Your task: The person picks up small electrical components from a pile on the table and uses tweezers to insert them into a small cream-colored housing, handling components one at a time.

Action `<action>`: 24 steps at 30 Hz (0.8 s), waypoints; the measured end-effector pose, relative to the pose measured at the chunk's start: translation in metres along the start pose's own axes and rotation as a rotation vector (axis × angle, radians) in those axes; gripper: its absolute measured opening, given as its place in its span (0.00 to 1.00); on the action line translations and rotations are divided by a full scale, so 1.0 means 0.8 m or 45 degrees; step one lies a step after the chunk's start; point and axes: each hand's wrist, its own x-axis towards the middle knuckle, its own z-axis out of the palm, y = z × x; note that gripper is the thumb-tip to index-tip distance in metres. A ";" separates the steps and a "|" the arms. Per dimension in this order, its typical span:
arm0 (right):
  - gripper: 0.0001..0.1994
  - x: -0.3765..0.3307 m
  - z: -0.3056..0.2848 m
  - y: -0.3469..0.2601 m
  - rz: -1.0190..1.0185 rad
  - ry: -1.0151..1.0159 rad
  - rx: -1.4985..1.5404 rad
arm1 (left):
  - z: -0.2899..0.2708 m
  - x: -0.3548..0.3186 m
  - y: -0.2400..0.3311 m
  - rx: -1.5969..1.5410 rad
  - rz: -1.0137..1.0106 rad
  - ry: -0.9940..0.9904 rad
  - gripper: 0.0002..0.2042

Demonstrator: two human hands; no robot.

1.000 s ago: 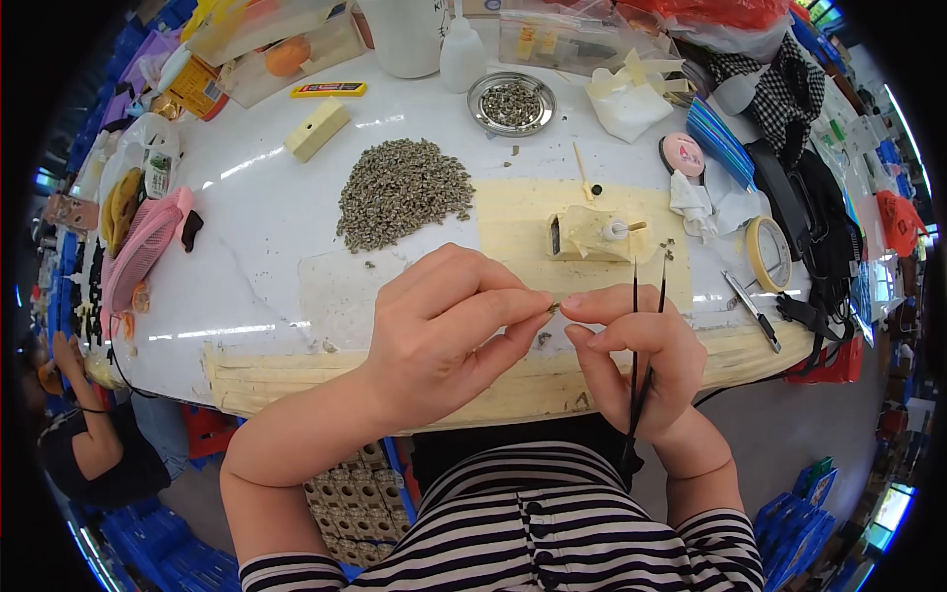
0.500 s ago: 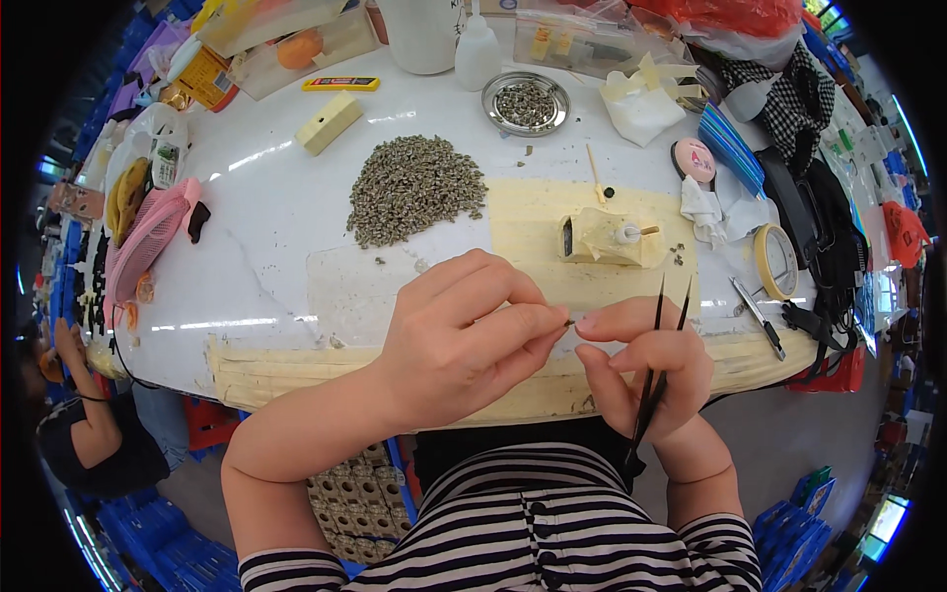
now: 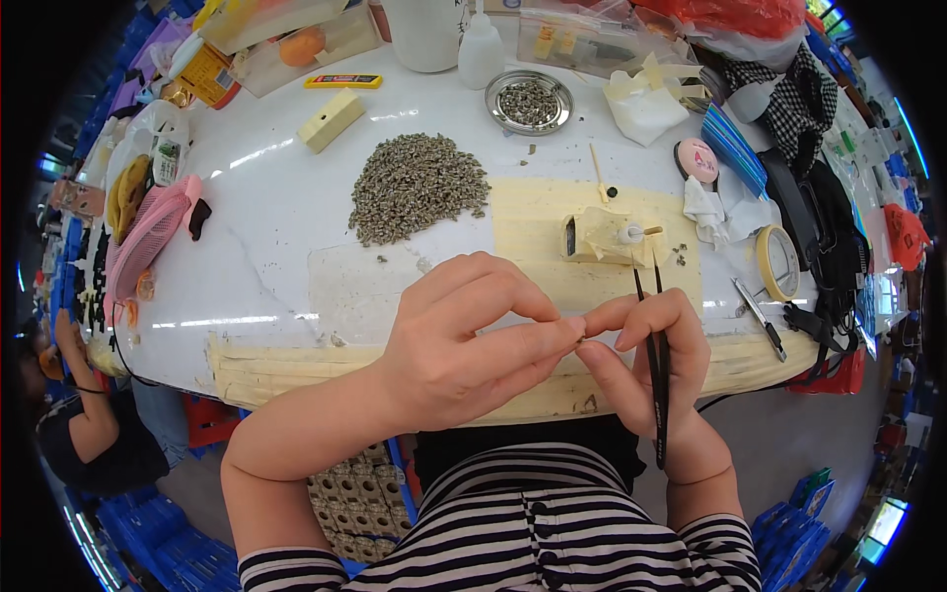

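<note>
My left hand (image 3: 469, 335) is closed in a pinch, thumb and forefinger on a tiny dark metal part (image 3: 581, 340) that is mostly hidden. The fingertips of my right hand (image 3: 656, 345) meet it at the same spot. Black tweezers (image 3: 660, 405) stay gripped in the right hand, their two tips apart and pointing away from me. Beyond the hands lies a heap of small grey metal parts (image 3: 419, 187). A small tape-covered block (image 3: 604, 235) with a white nozzle and a stick on top stands past the right hand.
A round metal dish (image 3: 565, 116) of similar parts sits at the back. A cream block (image 3: 331, 120), a yellow box (image 3: 342, 82) and a white squeeze bottle (image 3: 480, 57) are also there. To the right are a tape roll (image 3: 777, 263) and a knife (image 3: 758, 318). Another person (image 3: 109, 424) sits far left.
My right hand has closed in, and its fingertips now touch those of my left hand around the tiny part. The tweezers have swung more upright, with their tips shifted left.
</note>
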 end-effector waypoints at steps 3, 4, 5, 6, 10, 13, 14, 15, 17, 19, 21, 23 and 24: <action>0.15 0.001 0.001 0.002 -0.164 0.024 -0.162 | 0.003 -0.002 -0.001 0.056 0.002 0.002 0.16; 0.15 0.001 0.002 0.003 -0.271 0.031 -0.274 | 0.003 -0.002 -0.001 0.077 -0.003 0.005 0.16; 0.16 0.002 0.004 0.002 -0.369 0.023 -0.327 | 0.003 -0.002 -0.001 0.071 -0.021 -0.007 0.15; 0.16 0.004 0.006 0.001 -0.468 0.016 -0.380 | 0.003 -0.002 -0.001 0.064 -0.039 -0.020 0.15; 0.18 0.007 0.008 0.003 -0.656 0.008 -0.545 | 0.003 -0.002 -0.002 -0.048 -0.129 -0.019 0.14; 0.17 0.006 0.010 0.003 -0.568 0.043 -0.487 | 0.002 -0.001 -0.002 -0.071 -0.132 0.025 0.14; 0.17 0.006 0.010 0.002 -0.520 0.056 -0.451 | 0.002 -0.001 -0.003 -0.066 -0.123 0.030 0.14; 0.17 0.004 0.010 0.002 -0.480 0.052 -0.420 | 0.002 -0.001 -0.003 -0.060 -0.114 0.034 0.14; 0.16 0.001 0.008 0.002 -0.400 0.041 -0.358 | 0.002 -0.002 -0.003 -0.039 -0.097 0.029 0.15; 0.16 0.000 0.005 0.001 -0.344 0.026 -0.322 | 0.001 -0.001 -0.002 -0.008 -0.078 0.008 0.15; 0.15 0.000 0.003 0.001 -0.254 0.026 -0.251 | 0.001 -0.002 -0.002 0.005 -0.066 0.010 0.16; 0.14 -0.001 0.002 0.001 -0.130 0.043 -0.144 | 0.001 -0.001 -0.001 0.017 -0.047 0.011 0.16; 0.14 -0.001 0.002 0.001 -0.088 0.033 -0.097 | 0.000 0.000 0.001 0.023 -0.034 0.012 0.16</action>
